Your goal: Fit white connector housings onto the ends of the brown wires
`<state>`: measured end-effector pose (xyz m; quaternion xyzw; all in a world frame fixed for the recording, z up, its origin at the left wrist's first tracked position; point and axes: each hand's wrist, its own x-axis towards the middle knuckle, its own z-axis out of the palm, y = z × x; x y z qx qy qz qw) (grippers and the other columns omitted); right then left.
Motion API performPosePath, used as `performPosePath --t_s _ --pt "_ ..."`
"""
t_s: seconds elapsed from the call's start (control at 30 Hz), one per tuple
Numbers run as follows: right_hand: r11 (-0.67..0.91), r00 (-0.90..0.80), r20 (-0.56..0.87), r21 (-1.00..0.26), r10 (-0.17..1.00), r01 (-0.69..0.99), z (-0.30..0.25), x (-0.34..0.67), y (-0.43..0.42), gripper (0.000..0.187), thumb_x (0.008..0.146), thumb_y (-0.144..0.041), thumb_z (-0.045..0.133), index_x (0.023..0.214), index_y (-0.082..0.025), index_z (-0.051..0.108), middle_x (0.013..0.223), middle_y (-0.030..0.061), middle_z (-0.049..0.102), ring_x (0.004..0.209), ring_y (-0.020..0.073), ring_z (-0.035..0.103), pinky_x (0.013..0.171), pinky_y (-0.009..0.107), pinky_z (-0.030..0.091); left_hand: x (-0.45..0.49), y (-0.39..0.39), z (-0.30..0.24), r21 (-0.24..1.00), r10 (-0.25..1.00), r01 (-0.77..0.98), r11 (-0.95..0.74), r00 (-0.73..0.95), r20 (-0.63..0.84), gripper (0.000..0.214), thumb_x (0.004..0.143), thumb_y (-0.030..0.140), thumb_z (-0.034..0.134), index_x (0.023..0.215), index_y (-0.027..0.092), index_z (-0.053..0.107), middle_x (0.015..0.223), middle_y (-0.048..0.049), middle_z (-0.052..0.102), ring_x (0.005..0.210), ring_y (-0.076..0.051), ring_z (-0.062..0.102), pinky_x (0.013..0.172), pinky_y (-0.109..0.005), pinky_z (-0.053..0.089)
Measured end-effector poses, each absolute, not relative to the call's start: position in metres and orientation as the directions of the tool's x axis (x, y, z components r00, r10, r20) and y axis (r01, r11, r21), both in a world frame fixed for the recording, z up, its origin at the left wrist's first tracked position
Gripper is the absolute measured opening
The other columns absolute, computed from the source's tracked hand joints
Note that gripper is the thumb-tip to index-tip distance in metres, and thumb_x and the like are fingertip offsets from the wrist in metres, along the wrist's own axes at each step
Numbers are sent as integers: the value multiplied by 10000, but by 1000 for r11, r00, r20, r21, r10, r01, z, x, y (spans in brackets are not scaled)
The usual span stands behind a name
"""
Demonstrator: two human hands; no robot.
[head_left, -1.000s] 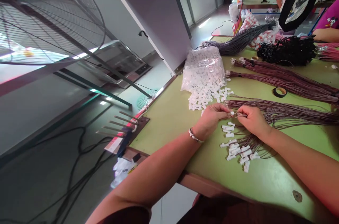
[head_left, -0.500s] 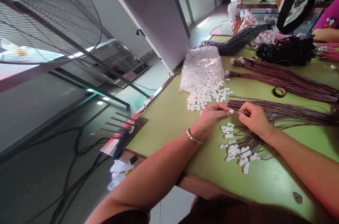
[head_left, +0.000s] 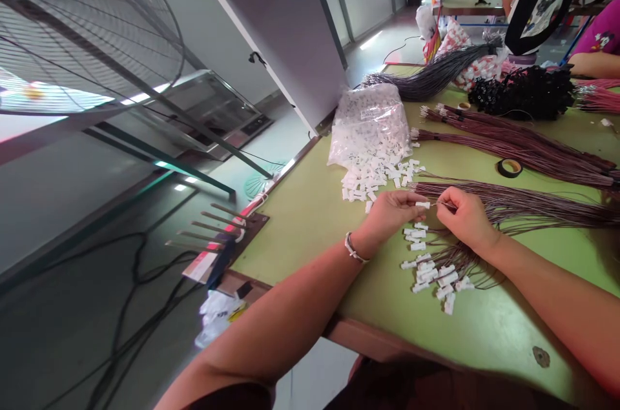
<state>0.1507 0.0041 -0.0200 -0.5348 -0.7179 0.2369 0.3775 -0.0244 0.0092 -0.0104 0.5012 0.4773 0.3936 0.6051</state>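
Observation:
Between the thumb and fingers of my left hand (head_left: 394, 215) is a small white connector housing (head_left: 423, 205). My right hand (head_left: 462, 216), closed in a pinch, grips a thin brown wire (head_left: 434, 205) whose tip points at the housing; whether the tip is inside it I cannot tell. Just beyond both hands lies a bundle of brown wires (head_left: 542, 202). Nearer to me, several wires with white housings on their ends (head_left: 427, 273) lie in a cluster. Loose white housings (head_left: 361, 179) spill from a clear plastic bag (head_left: 371, 116) beyond my left hand.
More brown wire bundles (head_left: 523, 142), a black tape roll (head_left: 509, 168), a black heap of parts (head_left: 523, 93) and dark grey wires (head_left: 436, 77) lie farther back. A pronged rack (head_left: 237, 235) sits at the table's left edge. A fan (head_left: 87, 29) stands left; another person's arm (head_left: 595, 64) shows at right.
The white housing in my left fingers now shows more of its length, and the fingers have shifted slightly around it. My right hand has hardly moved.

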Motion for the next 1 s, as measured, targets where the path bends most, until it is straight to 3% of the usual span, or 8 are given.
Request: performPosePath --t_s 0.27,1.0 --pt "359 -215 289 -695 933 624 -19 149 4 57 675 -178 505 663 -195 558 549 -21 590 484 106 467 519 225 341 -18 10 -17 976 948 -61 210 255 -188 194 610 183 796 738 111 670 558 -17 671 529 -115 638 565 -226 539" --pt "317 -181 261 -755 948 574 -16 148 6 99 662 -228 515 574 -190 536 503 -28 542 460 93 410 486 223 314 -14 10 -15 965 947 -115 236 252 -201 189 610 146 787 715 111 634 560 0 651 511 -94 611 562 -218 518"
